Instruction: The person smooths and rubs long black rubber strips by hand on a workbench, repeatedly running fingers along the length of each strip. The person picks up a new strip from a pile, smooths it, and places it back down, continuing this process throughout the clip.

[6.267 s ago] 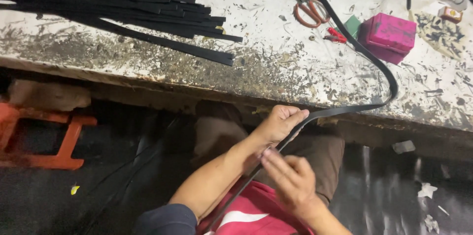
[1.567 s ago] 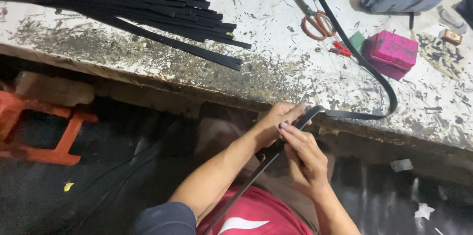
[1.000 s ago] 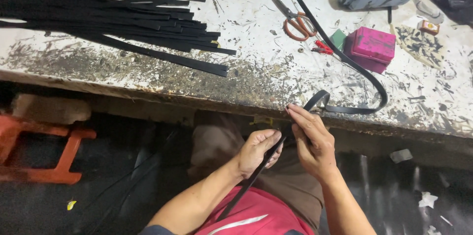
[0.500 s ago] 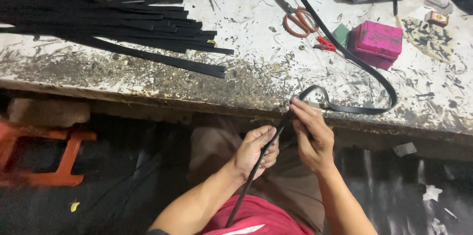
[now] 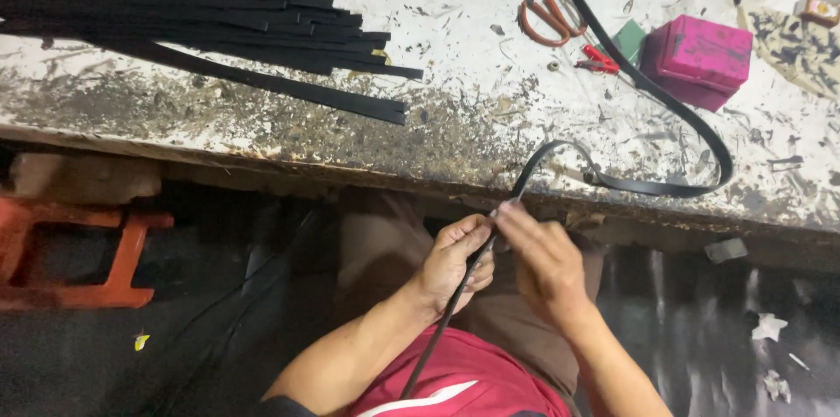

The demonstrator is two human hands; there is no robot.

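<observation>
Both hands work below the front edge of the worn white workbench (image 5: 262,128), over the person's lap. The left hand (image 5: 451,264) is clenched around a long black strap (image 5: 682,111), which runs down between the fingers toward the red shirt. The right hand (image 5: 547,259) pinches the same strap just above the left, fingertips at the table edge. From there the strap arcs up onto the bench, loops right and runs back past a pink box (image 5: 697,60) and orange-handled scissors (image 5: 542,6). A pile of cut black strips (image 5: 201,23) lies at the left, well apart
</observation>
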